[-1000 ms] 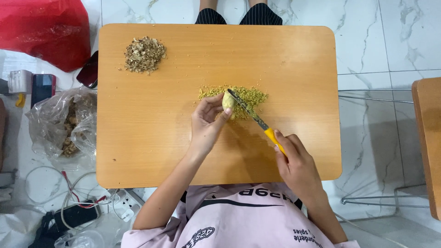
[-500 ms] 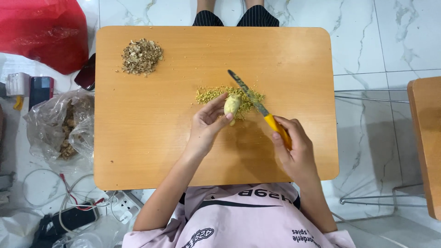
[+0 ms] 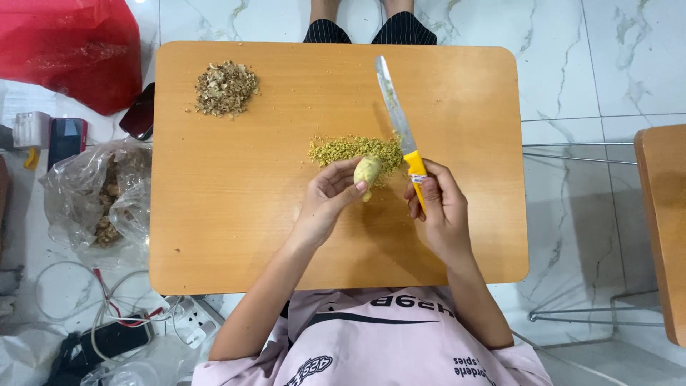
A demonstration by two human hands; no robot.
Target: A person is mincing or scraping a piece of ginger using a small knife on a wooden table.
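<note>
Bench (image 3: pixel 214 214): rectangular top, rounded corners, smooth orange-brown wood grain, standing on white marbled floor tiles (image 3: pixel 593 64). Near the bench's middle, a loose, granular heap of yellow-green minced bits (image 3: pixel 343 149), flat and ragged-edged. At that heap's near edge, a small pale-yellow peeled root piece (image 3: pixel 367 173), knobbly and matte, pinched in the grip of the left hand (image 3: pixel 325 204), fingertips closed on it. Just beside, the right hand (image 3: pixel 439 211) has its grip wrapped around the yellow plastic handle of a knife (image 3: pixel 400 129); the slim steel blade, flecked with mince, points away from the person, toward the bench's far edge. Toward the bench's far left corner, a coarse brown-grey pile of flaky scraps (image 3: pixel 225 87). Off the bench's left edge, on the floor, a crumpled clear plastic bag (image 3: pixel 93 196) of brown lumps and a red sack (image 3: pixel 68 50).
</note>
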